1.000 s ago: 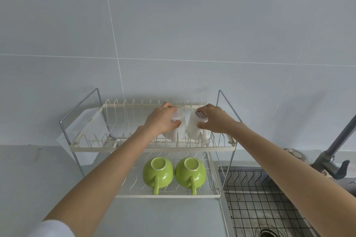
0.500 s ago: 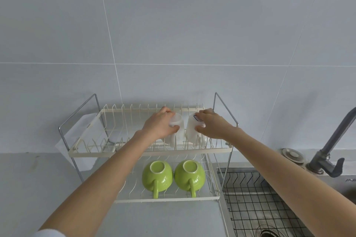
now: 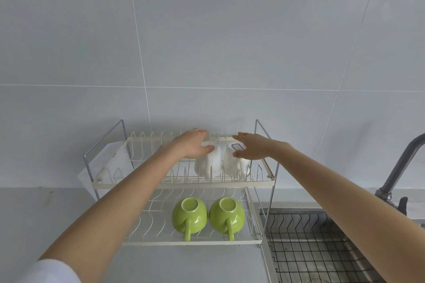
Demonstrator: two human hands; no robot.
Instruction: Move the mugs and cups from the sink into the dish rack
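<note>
Two white mugs stand upside down, side by side, on the upper tier of the cream wire dish rack. My left hand lies over the left white mug with fingers stretched flat and the thumb touching its base. My right hand hovers at the right white mug, fingers spread, thumb by the blue-marked base. Neither hand grips. Two green mugs sit upside down on the lower tier, handles toward me.
The sink with a black wire grid lies at the lower right, right beside the rack. A grey faucet rises at the far right. The rack stands on a grey counter against a tiled wall; the upper tier's left half holds nothing.
Both hands gripped the white mugs' bases before; now their fingers have opened out flat and the mugs stand on the upper tier by themselves.
</note>
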